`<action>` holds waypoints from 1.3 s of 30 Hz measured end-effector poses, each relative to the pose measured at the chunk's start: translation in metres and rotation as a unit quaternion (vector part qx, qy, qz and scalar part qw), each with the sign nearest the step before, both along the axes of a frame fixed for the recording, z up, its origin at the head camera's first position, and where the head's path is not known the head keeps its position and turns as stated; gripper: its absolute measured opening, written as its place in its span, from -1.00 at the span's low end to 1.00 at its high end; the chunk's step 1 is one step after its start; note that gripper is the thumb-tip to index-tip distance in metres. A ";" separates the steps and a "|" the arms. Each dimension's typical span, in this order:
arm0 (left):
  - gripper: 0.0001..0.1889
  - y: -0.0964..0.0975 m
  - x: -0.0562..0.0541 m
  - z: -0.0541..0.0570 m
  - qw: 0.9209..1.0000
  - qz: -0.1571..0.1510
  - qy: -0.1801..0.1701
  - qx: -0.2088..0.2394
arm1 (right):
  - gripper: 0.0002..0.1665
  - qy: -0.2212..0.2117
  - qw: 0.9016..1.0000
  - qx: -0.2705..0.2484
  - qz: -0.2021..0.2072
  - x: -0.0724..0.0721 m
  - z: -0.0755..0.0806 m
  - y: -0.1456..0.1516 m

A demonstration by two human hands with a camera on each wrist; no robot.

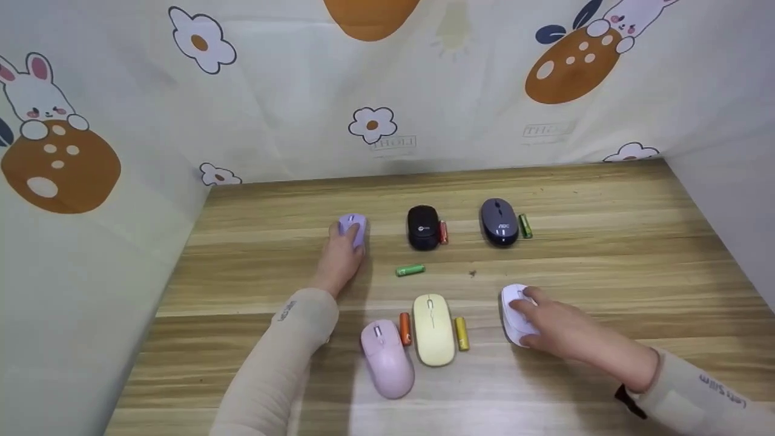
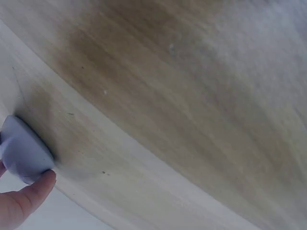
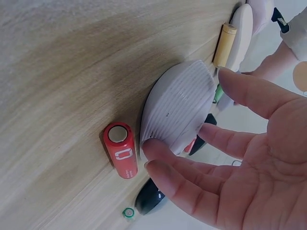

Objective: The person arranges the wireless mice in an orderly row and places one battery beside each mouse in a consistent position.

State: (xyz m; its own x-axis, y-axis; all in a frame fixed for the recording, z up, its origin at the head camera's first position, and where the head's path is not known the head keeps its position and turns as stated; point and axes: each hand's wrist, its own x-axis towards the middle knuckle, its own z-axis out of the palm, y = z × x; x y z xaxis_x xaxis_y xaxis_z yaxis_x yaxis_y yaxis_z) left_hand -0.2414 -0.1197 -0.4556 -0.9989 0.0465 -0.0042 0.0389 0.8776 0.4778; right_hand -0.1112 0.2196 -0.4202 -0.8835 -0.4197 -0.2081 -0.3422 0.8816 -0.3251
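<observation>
At the back left, my left hand grips a small purple mouse from above, thumb and fingers at its sides. The left wrist view shows the same purple mouse low on the left, with a fingertip against its edge. Over on the right, my right hand holds a white mouse that lies on the table. Up close, the white mouse shows a ribbed side, and the fingers of my right hand spread around it. A red battery stands out beside that mouse; my hand hides it in the head view.
On the wooden table are a black mouse beside a red battery, a dark grey mouse beside a green battery, another green battery, a pink mouse, an orange battery, a yellow mouse and a yellow battery.
</observation>
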 end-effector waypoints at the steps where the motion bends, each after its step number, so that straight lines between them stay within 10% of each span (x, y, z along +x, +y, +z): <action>1: -0.53 0.000 -0.001 -0.001 1.000 0.000 0.007 0.002 | -0.35 -0.001 1.000 -0.001 -0.001 0.000 0.000 0.000; 39: -0.51 -0.006 -0.011 -0.001 0.999 0.034 -0.024 0.015 | -0.31 -0.027 0.999 -0.024 -0.007 -0.001 -0.004 -0.004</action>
State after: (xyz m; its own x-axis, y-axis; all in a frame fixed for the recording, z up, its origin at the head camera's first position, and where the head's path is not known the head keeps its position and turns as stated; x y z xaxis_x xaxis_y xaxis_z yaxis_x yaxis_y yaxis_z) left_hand -0.2521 -0.1255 -0.4567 -0.9984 -0.0216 -0.0524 -0.0450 0.8627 0.5037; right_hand -0.1120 0.2157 -0.4242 -0.8772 -0.4187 -0.2351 -0.3114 0.8686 -0.3854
